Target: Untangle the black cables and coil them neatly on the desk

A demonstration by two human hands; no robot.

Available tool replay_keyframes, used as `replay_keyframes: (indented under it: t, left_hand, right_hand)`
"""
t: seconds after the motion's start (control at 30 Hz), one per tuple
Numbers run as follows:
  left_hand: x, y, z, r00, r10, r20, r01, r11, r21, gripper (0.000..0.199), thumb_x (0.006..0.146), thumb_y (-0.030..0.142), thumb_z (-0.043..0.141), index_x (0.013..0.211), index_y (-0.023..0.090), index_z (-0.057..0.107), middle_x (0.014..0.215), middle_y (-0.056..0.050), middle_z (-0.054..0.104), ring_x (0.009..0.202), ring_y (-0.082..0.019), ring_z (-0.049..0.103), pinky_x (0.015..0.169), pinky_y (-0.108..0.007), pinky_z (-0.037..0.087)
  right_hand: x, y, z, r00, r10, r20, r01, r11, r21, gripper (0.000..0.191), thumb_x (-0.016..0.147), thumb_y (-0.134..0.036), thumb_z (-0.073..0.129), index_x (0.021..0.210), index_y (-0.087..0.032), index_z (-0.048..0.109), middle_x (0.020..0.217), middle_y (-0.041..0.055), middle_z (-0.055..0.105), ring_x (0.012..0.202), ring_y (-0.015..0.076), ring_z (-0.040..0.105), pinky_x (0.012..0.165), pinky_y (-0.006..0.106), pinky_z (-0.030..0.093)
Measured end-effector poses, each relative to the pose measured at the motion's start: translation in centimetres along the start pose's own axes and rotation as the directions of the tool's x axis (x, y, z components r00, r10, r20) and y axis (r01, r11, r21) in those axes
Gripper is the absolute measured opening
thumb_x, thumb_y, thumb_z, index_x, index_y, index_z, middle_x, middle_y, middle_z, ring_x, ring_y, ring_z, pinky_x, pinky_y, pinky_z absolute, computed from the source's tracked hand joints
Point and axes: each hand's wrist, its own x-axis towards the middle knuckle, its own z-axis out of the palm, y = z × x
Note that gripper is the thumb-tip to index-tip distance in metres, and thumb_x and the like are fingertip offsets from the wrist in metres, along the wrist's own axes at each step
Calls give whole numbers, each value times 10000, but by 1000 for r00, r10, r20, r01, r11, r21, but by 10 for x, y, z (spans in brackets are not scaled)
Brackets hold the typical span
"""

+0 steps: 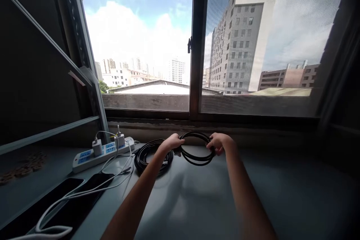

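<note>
A coiled black cable (197, 158) is held up between my two hands, its loops forming a ring above the grey tabletop. My left hand (172, 142) is closed on the ring's left side, thumb against the loops. On the right side my right hand (221, 142) grips the same loops, with its fingers curled round them. A larger coil of black cable (140, 158) lies on the table just left of the ring, partly covered by my left hand and forearm.
On the left a white power strip (104, 153) holds two white charger plugs, and white cables (84, 194) trail toward the front. Dark flat devices (63, 210) lie beneath these cables. Metal shelf bars (50, 133) stand at the left. A window (140, 56) rises behind the table.
</note>
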Motion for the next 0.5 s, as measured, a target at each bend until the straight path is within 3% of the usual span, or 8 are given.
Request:
replay_keyframes:
  t: [0.1,0.2,0.3,0.5]
  left_hand:
    - [3,-4,13,998,-56,9,55,995,89,196,851,248,464,889,63,518,565,-29,563,479,-147,597,464,-235,462]
    - [3,-6,27,995,-89,-54,98,974,205,270,860,279,502,1040,79,530,861,-83,622,720,-156,624,637,-302,516]
    - [2,-5,39,991,-92,-101,119,941,316,322,849,295,535,1128,134,520,1108,-89,558,958,-189,567,804,-388,488]
    - [-2,6,43,999,-20,-35,33,897,441,331,825,294,564,1114,133,545,1180,-108,532,1061,-223,524,879,-419,440]
  right_hand:
    - [12,2,12,992,107,72,-101,992,-81,245,888,-268,522,1084,-124,542,975,55,587,778,134,592,655,290,522]
    - [20,5,23,984,154,91,-140,980,-143,256,890,-287,514,1099,-140,541,1038,68,571,839,149,583,705,319,517]
    - [25,7,29,979,181,96,-158,966,-205,258,891,-298,510,1098,-147,543,1058,72,566,859,155,578,722,330,513]
    - [28,9,19,992,116,49,-96,949,-299,269,885,-324,517,1074,-137,555,1063,75,568,897,170,573,766,357,496]
